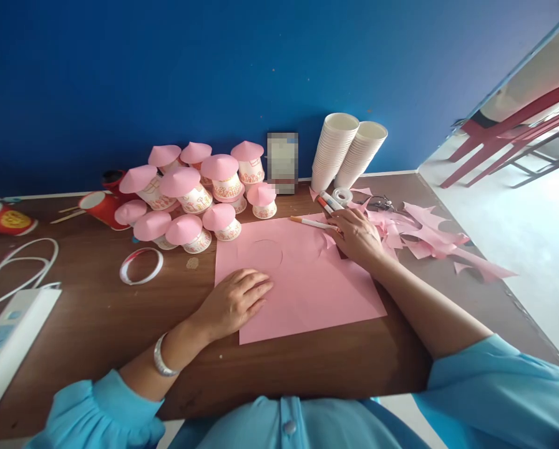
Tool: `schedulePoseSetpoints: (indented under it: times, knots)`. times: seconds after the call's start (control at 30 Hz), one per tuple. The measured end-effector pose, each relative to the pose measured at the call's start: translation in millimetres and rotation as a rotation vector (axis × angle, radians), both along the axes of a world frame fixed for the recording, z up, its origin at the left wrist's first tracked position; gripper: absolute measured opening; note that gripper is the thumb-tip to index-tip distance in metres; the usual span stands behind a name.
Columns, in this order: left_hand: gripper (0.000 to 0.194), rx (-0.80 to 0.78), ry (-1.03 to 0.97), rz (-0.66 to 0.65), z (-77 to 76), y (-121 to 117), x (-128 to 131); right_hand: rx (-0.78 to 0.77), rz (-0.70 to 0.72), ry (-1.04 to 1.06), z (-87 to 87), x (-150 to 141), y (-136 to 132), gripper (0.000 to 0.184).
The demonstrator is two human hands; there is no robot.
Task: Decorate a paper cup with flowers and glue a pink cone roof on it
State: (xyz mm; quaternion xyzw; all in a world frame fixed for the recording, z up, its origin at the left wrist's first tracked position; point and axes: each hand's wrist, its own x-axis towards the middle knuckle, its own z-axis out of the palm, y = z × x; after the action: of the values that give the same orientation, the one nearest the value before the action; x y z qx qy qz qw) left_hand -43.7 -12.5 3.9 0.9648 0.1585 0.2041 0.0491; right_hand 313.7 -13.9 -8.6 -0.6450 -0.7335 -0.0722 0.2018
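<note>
My left hand lies flat with fingers stretched out on the left part of a pink paper sheet. A thin drawn circle shows on the sheet above that hand, and fainter curved lines lie to its right. My right hand rests over the sheet's upper right edge, its fingers stretched forward onto a couple of capped markers. A white marker with an orange end lies on the sheet, its right end by my right thumb. What is under the right palm is hidden.
Paper cups with pink cone tops crowd the back left. Two stacks of white cups lean on the blue wall. Pink scraps lie right, near a tape roll. A white ring and power strip are left.
</note>
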Motion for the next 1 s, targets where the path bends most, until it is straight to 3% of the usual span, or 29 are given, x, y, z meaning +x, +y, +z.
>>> schedulePoseSetpoints:
  times: [0.43,0.77,1.0]
  knots:
    - [0.029,-0.038,-0.011,0.001,-1.7,3,-1,-0.176,-0.332,-0.061,42.3,21,-7,0.031]
    - [0.031,-0.044,0.001,-0.016,-4.4,6,-2,-0.401,-0.186,-0.226,52.0,2,-29,0.034]
    - [0.031,-0.032,0.015,-0.02,-5.1,6,-4,-0.41,-0.246,-0.24,57.4,7,-27,0.042]
